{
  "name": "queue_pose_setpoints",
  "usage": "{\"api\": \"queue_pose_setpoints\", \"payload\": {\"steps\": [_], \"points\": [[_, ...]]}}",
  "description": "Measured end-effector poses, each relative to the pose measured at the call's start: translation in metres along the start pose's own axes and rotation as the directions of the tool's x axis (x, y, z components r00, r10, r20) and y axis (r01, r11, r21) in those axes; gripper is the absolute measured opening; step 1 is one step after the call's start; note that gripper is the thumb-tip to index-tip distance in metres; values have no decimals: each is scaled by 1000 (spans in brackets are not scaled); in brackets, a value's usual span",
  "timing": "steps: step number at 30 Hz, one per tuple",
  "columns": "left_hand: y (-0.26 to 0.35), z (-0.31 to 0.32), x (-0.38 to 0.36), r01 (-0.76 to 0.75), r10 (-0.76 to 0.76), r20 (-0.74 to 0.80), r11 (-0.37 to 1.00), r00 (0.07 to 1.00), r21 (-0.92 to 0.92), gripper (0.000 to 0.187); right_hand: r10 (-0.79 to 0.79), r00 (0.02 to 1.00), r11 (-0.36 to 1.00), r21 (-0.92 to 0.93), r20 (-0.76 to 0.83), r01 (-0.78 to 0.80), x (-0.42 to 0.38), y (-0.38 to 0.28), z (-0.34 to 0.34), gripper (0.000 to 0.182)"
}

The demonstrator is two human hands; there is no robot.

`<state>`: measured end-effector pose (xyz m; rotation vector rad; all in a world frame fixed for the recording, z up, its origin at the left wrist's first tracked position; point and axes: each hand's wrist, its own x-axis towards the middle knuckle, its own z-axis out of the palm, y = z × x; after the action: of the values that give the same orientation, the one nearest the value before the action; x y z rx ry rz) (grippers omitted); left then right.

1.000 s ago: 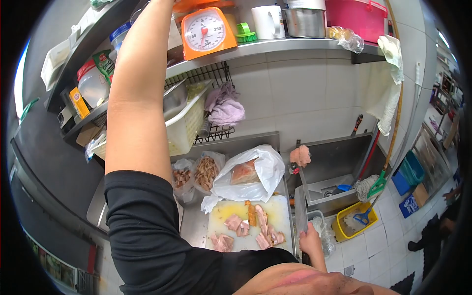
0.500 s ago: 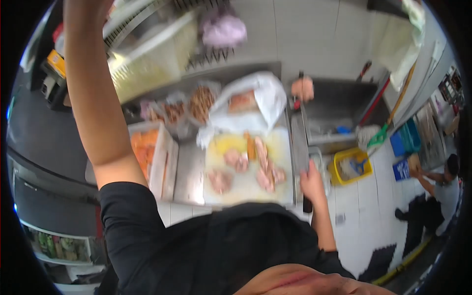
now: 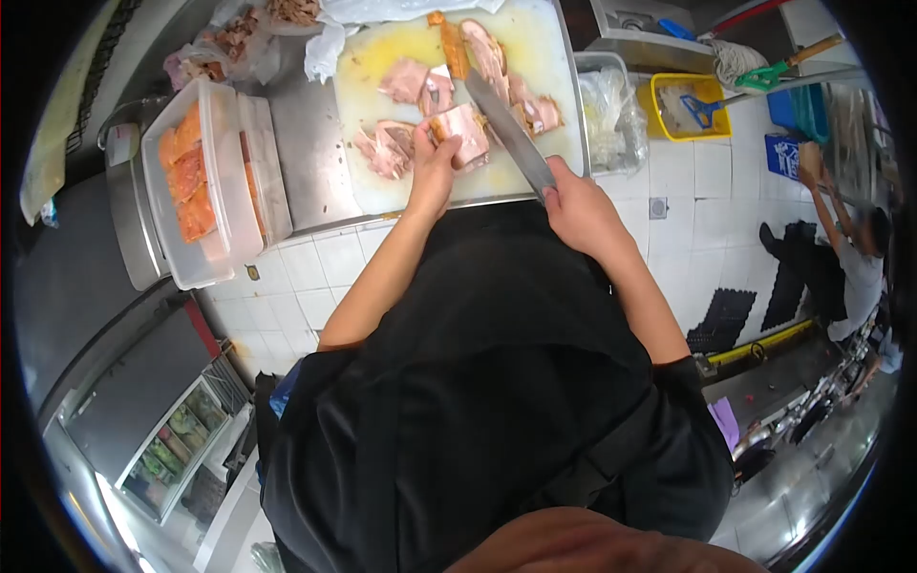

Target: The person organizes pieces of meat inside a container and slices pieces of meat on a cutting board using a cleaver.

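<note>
My left hand is closed on a chunk of pale pink meat with a browned edge, near the front of the cutting board. My right hand grips a long-bladed knife; its handle is mostly covered by my fingers. The blade slants up and left across the board, just right of the held chunk. Other cut meat lies around it: a ragged piece to the left, pieces behind, and a long strip beyond the blade.
Left of the board stands a plastic tub of orange meat pieces. Bags of brown chunks sit behind. To the right are a clear bin with plastic bags and a yellow bucket. Another person is at far right.
My left arm, raised toward the top before, has come down and its hand now holds the meat chunk. The knife has moved from the board's right side to over the meat. My view has tilted downward.
</note>
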<state>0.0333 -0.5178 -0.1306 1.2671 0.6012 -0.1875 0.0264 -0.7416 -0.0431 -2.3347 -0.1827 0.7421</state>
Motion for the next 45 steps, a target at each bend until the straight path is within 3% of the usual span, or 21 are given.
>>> {"api": "queue_pose_setpoints", "payload": {"steps": [1, 3, 5, 7, 8, 11, 15, 17, 18, 20, 24, 26, 29, 33, 36, 39, 41, 45], "points": [[4, 0, -2, 20, -20, -4, 1000, 1000, 0, 55, 4, 999, 999, -42, 35, -2, -2, -1, 4, 24], [9, -6, 0, -110, 83, 91, 929, 992, 354, 57, 2, 999, 998, -63, 43, 1, -6, 3, 8, 24], [5, -21, 4, -161, 127, 108, 898, 986, 409, 69, -6, 999, 996, -87, 43, 10, -10, 1, 7, 24], [24, -23, -1, -486, 340, 350, 658, 873, 574, 89, 5, 997, 995, -95, 81, 3, -16, -5, 1, 23], [33, -26, 0, -486, 336, 354, 658, 873, 575, 89, 9, 997, 996, -91, 79, -2, -17, -3, 2, 23], [53, -36, 6, -529, 97, 522, 248, 847, 812, 104, -30, 997, 994, -105, 69, 37, -19, 3, 7, 23], [37, -46, 11, -501, 146, 480, 223, 865, 836, 102, -22, 996, 994, -108, 86, 32, -22, 3, 9, 24], [27, -52, 10, -478, 189, 439, 370, 878, 797, 100, -15, 995, 995, -100, 98, 25, -24, 2, 10, 25], [28, -50, 8, -478, 184, 442, 369, 878, 797, 100, -9, 995, 994, -106, 104, 20, -24, 2, 11, 26], [30, -42, -1, -568, 357, 467, 268, 809, 778, 94, -2, 994, 994, -112, 112, 15, -26, 2, 13, 28], [31, -49, 12, -570, 319, 489, 254, 812, 781, 87, 26, 993, 997, -78, 112, -17, -30, -2, 8, 30], [42, -54, 19, -595, 190, 564, 254, 804, 762, 86, 47, 993, 995, -88, 107, -37, -31, -3, 4, 30], [47, -60, 21, -598, 122, 592, 301, 796, 743, 87, 83, 992, 994, -85, 91, -75, -34, -3, 3, 30], [50, -59, 22, -629, 108, 629, 295, 770, 719, 89, 134, 989, 989, -72, 62, -130, -33, -1, 8, 29], [39, -55, 15, -641, 181, 616, 175, 767, 747, 93, 137, 989, 989, -70, 63, -132, -28, 3, 20, 27], [26, -45, 8, -547, 227, 504, 214, 834, 809, 96, 94, 994, 993, -73, 54, -90, -18, 2, 33, 26], [11, -43, 4, -503, 369, 406, 219, 836, 836, 95, 65, 997, 995, -78, 41, -61, -14, -1, 36, 26], [12, -45, -4, -478, 347, 371, 307, 861, 823, 94, 95, 993, 993, -71, 72, -90, -11, -11, 27, 27]]}}
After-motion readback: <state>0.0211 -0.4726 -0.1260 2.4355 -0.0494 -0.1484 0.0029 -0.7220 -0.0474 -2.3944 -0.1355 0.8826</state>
